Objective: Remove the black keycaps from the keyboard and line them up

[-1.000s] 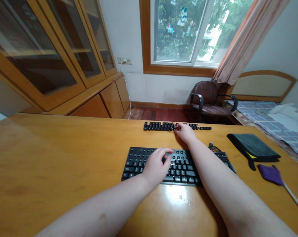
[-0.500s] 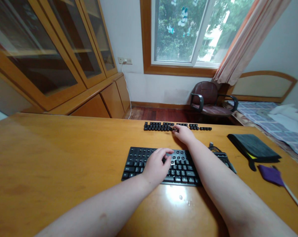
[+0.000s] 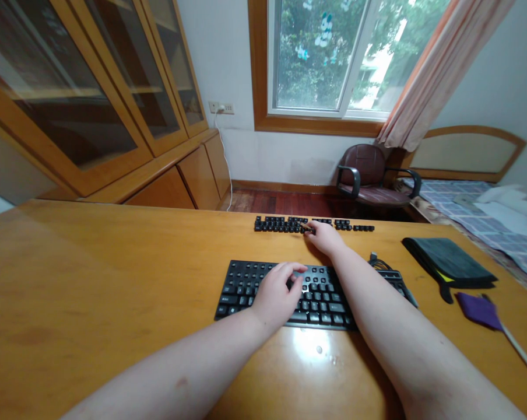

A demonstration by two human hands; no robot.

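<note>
A black keyboard lies on the wooden desk in front of me. My left hand rests on its middle keys with the fingers curled. My right hand reaches past the keyboard to a row of loose black keycaps along the desk's far edge. Its fingertips are pinched at the row on a small dark thing that looks like a keycap. More keycaps continue to the right of the hand.
A black folded case and a purple-headed tool lie on the desk at the right. A cable coils by the keyboard's right end. Beyond the desk stand wooden cabinets, a brown armchair and a bed.
My right hand has shifted slightly left and down onto the keycap row. My left hand stays on the keyboard.
</note>
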